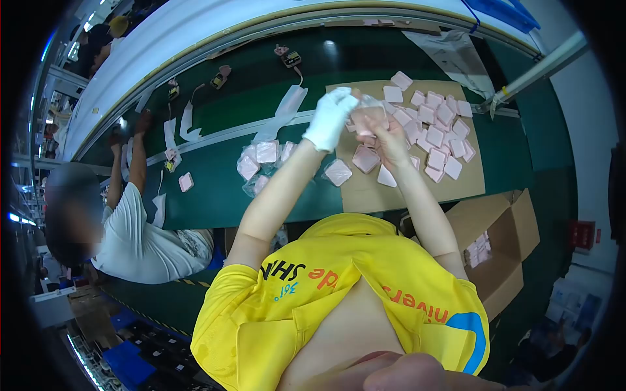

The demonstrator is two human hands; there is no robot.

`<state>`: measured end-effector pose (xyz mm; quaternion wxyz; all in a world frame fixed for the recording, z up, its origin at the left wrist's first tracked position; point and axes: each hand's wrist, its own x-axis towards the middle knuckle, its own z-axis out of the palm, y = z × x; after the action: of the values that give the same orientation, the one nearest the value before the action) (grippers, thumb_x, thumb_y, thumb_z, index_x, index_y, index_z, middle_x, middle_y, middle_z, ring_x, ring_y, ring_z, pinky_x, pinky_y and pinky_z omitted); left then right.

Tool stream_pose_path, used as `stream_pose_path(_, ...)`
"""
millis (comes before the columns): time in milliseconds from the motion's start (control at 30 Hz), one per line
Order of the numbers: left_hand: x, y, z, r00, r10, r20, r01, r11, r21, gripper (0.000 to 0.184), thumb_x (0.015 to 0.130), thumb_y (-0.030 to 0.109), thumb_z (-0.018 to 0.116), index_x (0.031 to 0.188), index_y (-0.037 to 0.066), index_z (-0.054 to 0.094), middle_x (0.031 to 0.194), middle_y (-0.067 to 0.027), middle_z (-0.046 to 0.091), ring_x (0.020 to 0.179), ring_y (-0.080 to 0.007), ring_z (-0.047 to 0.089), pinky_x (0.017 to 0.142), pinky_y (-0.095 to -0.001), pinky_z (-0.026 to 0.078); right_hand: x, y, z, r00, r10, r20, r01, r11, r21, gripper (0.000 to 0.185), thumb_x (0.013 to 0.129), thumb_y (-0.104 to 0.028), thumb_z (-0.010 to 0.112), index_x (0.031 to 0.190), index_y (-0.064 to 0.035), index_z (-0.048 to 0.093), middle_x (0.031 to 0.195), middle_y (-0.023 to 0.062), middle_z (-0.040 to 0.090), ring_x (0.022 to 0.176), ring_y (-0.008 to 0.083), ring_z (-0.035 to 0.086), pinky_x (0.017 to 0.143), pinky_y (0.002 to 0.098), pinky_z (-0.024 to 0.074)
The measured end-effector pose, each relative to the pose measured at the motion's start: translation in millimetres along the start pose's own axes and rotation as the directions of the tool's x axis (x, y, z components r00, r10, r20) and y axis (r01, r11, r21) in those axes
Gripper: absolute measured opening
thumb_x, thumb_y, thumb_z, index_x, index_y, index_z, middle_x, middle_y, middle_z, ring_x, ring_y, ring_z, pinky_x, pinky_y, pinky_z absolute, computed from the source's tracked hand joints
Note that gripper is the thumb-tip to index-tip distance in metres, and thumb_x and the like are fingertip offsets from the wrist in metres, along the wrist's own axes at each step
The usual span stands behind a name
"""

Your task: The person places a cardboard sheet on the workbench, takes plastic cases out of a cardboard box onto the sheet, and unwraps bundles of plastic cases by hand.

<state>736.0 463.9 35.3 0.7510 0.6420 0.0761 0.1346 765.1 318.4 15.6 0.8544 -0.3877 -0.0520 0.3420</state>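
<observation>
Over the cardboard sheet, my two hands meet at a pink square piece in clear plastic. My left hand, in a white glove, has its fingers closed at the left edge of the plastic; what they pinch is too small to make out. My bare right hand grips the pink piece from the right and below. Many loose pink squares lie to the right on the cardboard. Left of my gloved hand, several bagged pink pieces rest on the green surface.
An open cardboard box with pink pieces inside stands at the lower right. A co-worker sits at the left, arms over the table. Small devices with white strips lie along the far side. A metal post rises at the right.
</observation>
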Motion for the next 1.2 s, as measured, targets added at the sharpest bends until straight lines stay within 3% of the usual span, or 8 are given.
stream_pose_path(167, 16.8, -14.0, -30.8, 0.965, -0.230, -0.128, 0.129, 0.836, -0.533, 0.019, 0.080, 0.018, 0.062, 0.095, 0.005, 0.058, 0.081, -0.0017, 0.057, 0.080, -0.0148, 0.056, 0.067, -0.0274, 0.046, 1.4, 2.7, -15.7, 0.956, -0.252, -0.152, 0.186, 0.918, -0.351, 0.052, 0.079, -0.010, 0.066, 0.124, -0.0070, 0.040, 0.110, 0.0092, 0.055, 0.079, 0.0161, 0.062, 0.058, 0.0251, 0.0560)
stream_pose_path(267, -5.4, 24.7, -6.5, 0.897, 0.401, -0.188, -0.187, 0.728, 0.659, 0.020, 0.077, 0.009, 0.063, 0.096, 0.004, 0.059, 0.081, -0.0029, 0.058, 0.079, -0.0141, 0.058, 0.067, -0.0271, 0.047, -1.4, -0.5, -1.4, 0.923, -0.330, -0.196, 0.229, 0.883, -0.409, 0.052, 0.078, -0.008, 0.067, 0.123, -0.0068, 0.041, 0.108, 0.0089, 0.056, 0.082, 0.0154, 0.062, 0.058, 0.0257, 0.0561)
stream_pose_path(433, -1.0, 10.5, 5.9, 0.891, 0.405, 0.207, -0.388, 0.440, 0.810, 0.025, 0.075, 0.004, 0.063, 0.099, 0.002, 0.058, 0.080, -0.0039, 0.059, 0.073, -0.0136, 0.059, 0.067, -0.0273, 0.049, -9.7, 0.6, 20.6, 0.935, -0.329, -0.132, 0.270, 0.902, -0.337, 0.051, 0.079, -0.011, 0.066, 0.123, -0.0069, 0.041, 0.109, 0.0079, 0.055, 0.087, 0.0165, 0.061, 0.058, 0.0259, 0.0559)
stream_pose_path(533, -3.1, 2.6, 0.0, 0.987, 0.144, 0.072, -0.161, 0.890, 0.426, 0.022, 0.076, 0.004, 0.062, 0.098, 0.002, 0.058, 0.077, -0.0028, 0.059, 0.067, -0.0158, 0.060, 0.064, -0.0285, 0.051, -9.7, -4.4, 12.1, 0.961, -0.201, -0.188, 0.152, 0.957, -0.247, 0.047, 0.083, -0.015, 0.061, 0.125, -0.0084, 0.039, 0.110, 0.0070, 0.054, 0.090, 0.0167, 0.060, 0.059, 0.0260, 0.0556)
stream_pose_path(733, -15.9, 4.6, -11.3, 0.970, -0.242, 0.000, 0.238, 0.954, -0.180, 0.019, 0.081, 0.012, 0.060, 0.097, 0.002, 0.059, 0.085, -0.0062, 0.062, 0.072, -0.0181, 0.062, 0.065, -0.0270, 0.050, -5.7, 1.7, 1.1, 0.935, -0.200, -0.293, 0.188, 0.980, -0.068, 0.036, 0.090, -0.022, 0.051, 0.123, -0.0115, 0.042, 0.108, 0.0052, 0.054, 0.089, 0.0146, 0.059, 0.056, 0.0238, 0.0523)
stream_pose_path(867, -20.7, -23.7, -17.9, 0.909, -0.416, 0.026, 0.404, 0.865, -0.296, 0.025, 0.082, 0.011, 0.059, 0.105, 0.001, 0.056, 0.088, -0.0054, 0.061, 0.071, -0.0155, 0.061, 0.066, -0.0257, 0.050, 4.8, 18.3, -38.1, 0.934, -0.123, 0.334, -0.108, 0.796, 0.595, 0.032, 0.092, -0.022, 0.048, 0.122, -0.0131, 0.043, 0.104, 0.0044, 0.054, 0.084, 0.0123, 0.057, 0.054, 0.0208, 0.0475)
stream_pose_path(1067, -27.7, 23.0, 2.4, 0.986, 0.161, -0.035, -0.151, 0.969, 0.197, 0.022, 0.083, 0.012, 0.058, 0.102, 0.002, 0.055, 0.084, -0.0040, 0.059, 0.071, -0.0116, 0.058, 0.061, -0.0246, 0.048, -11.8, -4.2, 3.7, 0.965, -0.202, -0.166, 0.133, 0.926, -0.353, 0.033, 0.089, -0.026, 0.051, 0.120, -0.0151, 0.043, 0.097, -0.0017, 0.053, 0.077, 0.0067, 0.052, 0.055, 0.0190, 0.0391)
stream_pose_path(1200, -26.7, 24.8, 3.3, 0.977, -0.131, 0.167, 0.098, 0.976, 0.193, 0.022, 0.087, 0.019, 0.054, 0.101, 0.002, 0.056, 0.090, -0.0026, 0.058, 0.084, -0.0135, 0.056, 0.076, -0.0253, 0.046, -5.0, 13.5, -1.6, 0.950, -0.254, -0.181, 0.203, 0.944, -0.262, 0.040, 0.088, -0.029, 0.053, 0.121, -0.0101, 0.042, 0.103, 0.0017, 0.052, 0.090, 0.0116, 0.050, 0.075, 0.0254, 0.0410)
